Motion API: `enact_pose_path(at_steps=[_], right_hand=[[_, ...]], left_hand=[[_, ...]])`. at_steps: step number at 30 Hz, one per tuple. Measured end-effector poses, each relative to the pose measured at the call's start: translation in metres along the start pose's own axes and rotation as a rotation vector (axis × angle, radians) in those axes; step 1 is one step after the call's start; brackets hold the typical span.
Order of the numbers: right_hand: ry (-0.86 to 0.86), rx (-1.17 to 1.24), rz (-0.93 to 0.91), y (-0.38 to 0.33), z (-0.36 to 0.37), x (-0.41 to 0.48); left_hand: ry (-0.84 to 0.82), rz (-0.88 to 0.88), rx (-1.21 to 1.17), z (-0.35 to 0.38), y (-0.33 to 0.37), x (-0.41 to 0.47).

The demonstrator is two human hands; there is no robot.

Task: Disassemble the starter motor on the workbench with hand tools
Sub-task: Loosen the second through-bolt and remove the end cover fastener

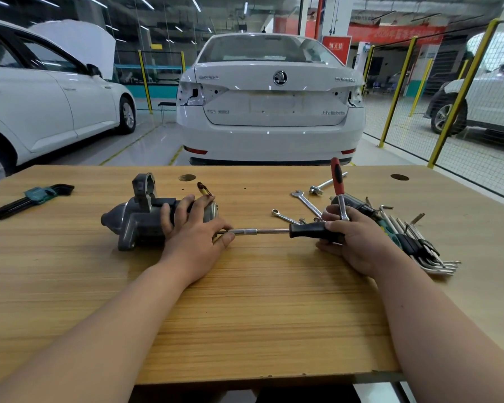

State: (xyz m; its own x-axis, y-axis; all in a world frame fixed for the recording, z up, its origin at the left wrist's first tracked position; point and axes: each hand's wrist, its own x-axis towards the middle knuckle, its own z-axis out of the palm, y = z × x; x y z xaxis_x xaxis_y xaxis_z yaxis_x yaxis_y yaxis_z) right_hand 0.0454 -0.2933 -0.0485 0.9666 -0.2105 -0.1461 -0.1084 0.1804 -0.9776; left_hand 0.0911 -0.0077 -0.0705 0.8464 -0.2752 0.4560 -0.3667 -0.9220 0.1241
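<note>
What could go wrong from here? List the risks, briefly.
The left hand alone steadies the starter motor; it could roll under torque. Its fingers sit by the driver shaft, so a slip could jab them. The right hand seems to hold the red-handled ratchet too, weakening its grip.

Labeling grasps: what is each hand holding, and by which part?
Left hand grips the starter motor over its round body, at the end facing the screwdriver. Right hand grips the screwdriver by its black handle.
</note>
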Motion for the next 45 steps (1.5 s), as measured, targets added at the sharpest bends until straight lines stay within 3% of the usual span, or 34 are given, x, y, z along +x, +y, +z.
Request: enact_pose_path(at_steps=[14,18,30,36,39,43,45], right_hand=[[0.293,-0.304,0.046,0.002,0.009,0.009],[0.294,-0.466,-0.096,0.003,0.004,0.008],[0.227,-0.068,-0.033,-0.007,0.003,0.0],[0.252,-0.043,-0.011,-0.008,0.005,-0.002],[0.279,-0.13,0.002,-0.007,0.005,0.0],[0.348,-0.478,-0.109,-0.001,0.002,-0.003],[0.34,-0.508,-0.095,-0.003,0.002,-0.005]], left_hand=[[0.029,-0.005,-0.036,-0.001,0.001,0.0],[0.022,-0.016,-0.037,-0.001,0.002,-0.001],[0.005,-0.021,-0.018,-0.002,0.003,-0.001],[0.004,-0.025,-0.027,-0.003,0.004,-0.001],[0.007,-0.02,-0.033,-0.003,0.003,-0.001],[0.036,-0.011,-0.043,-0.002,0.003,-0.002],[0.041,-0.006,-0.044,-0.002,0.003,-0.002]])
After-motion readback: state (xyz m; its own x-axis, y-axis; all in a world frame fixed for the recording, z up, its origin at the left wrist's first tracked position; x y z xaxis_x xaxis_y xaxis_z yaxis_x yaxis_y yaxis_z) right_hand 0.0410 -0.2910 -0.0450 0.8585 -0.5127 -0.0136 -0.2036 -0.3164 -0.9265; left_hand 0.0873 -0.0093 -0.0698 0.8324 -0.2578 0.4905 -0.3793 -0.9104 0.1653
